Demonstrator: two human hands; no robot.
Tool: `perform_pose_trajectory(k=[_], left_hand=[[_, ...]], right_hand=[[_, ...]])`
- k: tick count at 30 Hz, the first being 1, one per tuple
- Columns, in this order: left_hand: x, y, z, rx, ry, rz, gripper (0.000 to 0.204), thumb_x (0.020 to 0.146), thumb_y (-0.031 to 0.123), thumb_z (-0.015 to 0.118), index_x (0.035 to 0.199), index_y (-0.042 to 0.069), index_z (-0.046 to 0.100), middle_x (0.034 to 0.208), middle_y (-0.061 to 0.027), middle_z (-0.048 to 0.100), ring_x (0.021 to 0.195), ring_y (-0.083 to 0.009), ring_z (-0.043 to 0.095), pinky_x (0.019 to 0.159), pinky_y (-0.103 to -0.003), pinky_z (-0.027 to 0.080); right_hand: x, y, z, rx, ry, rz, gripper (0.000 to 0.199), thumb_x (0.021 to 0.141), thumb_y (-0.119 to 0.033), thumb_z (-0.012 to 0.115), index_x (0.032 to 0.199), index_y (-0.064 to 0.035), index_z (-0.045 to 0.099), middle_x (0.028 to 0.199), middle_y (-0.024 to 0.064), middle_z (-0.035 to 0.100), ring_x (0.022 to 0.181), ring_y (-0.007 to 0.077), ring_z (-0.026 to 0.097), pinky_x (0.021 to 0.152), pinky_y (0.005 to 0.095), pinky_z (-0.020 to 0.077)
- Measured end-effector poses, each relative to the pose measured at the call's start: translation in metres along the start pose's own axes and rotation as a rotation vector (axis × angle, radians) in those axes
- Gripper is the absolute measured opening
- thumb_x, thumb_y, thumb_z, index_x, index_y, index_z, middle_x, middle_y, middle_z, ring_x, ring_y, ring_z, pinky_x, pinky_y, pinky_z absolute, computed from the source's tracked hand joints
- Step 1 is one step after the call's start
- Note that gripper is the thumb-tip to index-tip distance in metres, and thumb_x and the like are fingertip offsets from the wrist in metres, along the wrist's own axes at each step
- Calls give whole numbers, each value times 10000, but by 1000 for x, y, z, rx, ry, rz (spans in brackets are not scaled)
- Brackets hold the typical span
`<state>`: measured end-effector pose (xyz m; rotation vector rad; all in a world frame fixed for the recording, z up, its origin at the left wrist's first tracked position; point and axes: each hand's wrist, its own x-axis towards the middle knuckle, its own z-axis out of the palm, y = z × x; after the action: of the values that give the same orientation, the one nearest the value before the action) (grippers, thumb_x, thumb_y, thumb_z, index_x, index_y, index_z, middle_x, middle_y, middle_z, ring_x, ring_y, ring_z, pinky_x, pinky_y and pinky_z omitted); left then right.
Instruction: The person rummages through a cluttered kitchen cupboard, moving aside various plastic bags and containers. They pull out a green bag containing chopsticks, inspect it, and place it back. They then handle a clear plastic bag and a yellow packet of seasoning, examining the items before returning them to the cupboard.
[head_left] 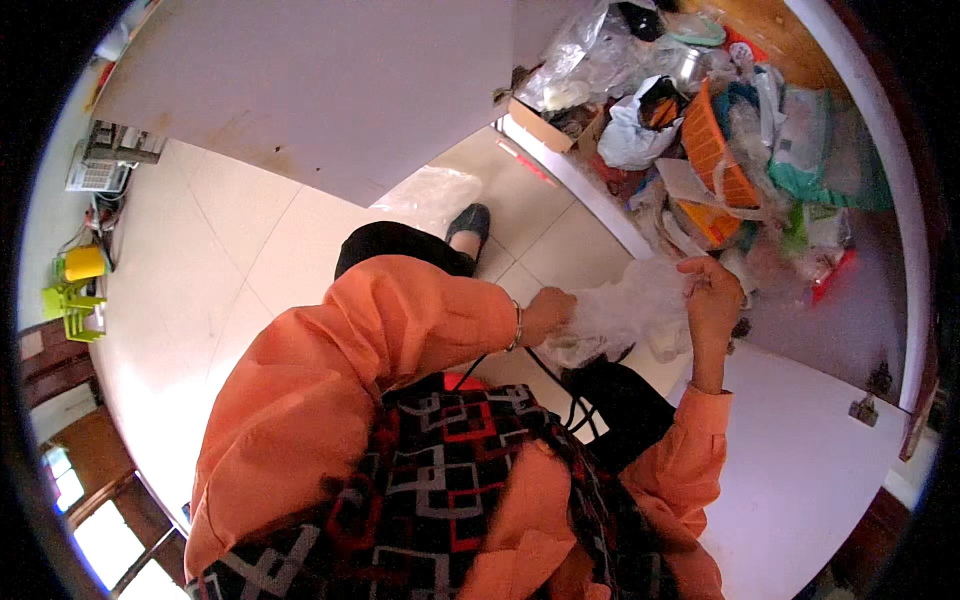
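While I stand bent over the open cupboard, my two hands hold a clear plastic bag [625,305] stretched between them, out in front of my body and just short of the cupboard's edge. My left hand [548,313] is closed on one end of it, fingers bunched into the crumpled film, which keeps that end gathered. My right hand [712,300] is raised at the other end with thumb and fingers pinched on the upper edge, so the film hangs down from it and I can see through it. Held apart like this, the bag spreads instead of collapsing into a wad (thin film clings to itself otherwise).

A black cord [560,385] runs down from under the bag towards my waist; I cannot tell what it joins to. My orange sleeves [400,320] reach forward over a patterned black, red and grey cloth [440,490] that hangs at my front.

Beyond the bag, the cupboard shelf [860,330] is crowded with more bags, a white sack [630,135], an orange basket [715,150] tipped on its side, and a green packet [820,150], all heaped loosely together. One cupboard door [330,80] stands swung wide over the tiled floor [200,260], which leaves the shelf within reach. One foot in a dark shoe [470,222] is planted on the tiles near the shelf.
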<state>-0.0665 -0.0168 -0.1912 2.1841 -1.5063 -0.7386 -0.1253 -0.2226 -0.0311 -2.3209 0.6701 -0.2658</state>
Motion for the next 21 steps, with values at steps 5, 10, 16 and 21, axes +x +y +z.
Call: perform_pose_trajectory(k=[5, 10, 16, 21], left_hand=[[13, -54, 46, 64, 294, 60, 155, 744, 155, 540, 759, 14, 602, 824, -160, 582, 725, -296, 586, 629, -395, 476], [31, -128, -26, 287, 393, -292, 166, 749, 169, 531, 789, 36, 621, 873, -148, 591, 805, -281, 592, 702, -383, 489], [47, -139, -70, 212, 277, -835, 372, 720, 196, 593, 1049, 44, 512, 1030, -127, 520, 1009, -295, 487, 839, -399, 426], [126, -141, -142, 167, 773, -617, 524, 658, 240, 693, 1078, 35, 458, 1099, -128, 478, 1077, -291, 416, 872, -407, 378]], right_hand=[[-17, -1, 13, -420, -108, -141, 278, 701, 2, 495, 938, -101, 597, 814, 143, 619, 741, 326, 584, 659, 392, 454], [-22, -22, 22, -471, -361, -123, 374, 724, -93, 488, 1091, -119, 556, 859, 178, 598, 817, 367, 557, 712, 440, 448], [-22, -14, 21, -657, -518, 47, 404, 747, -164, 517, 1144, -89, 521, 838, 187, 597, 816, 341, 571, 709, 438, 451], [-27, -3, 24, -658, -480, -10, 375, 744, -178, 557, 1094, -49, 523, 825, 170, 598, 794, 333, 577, 678, 435, 453]])
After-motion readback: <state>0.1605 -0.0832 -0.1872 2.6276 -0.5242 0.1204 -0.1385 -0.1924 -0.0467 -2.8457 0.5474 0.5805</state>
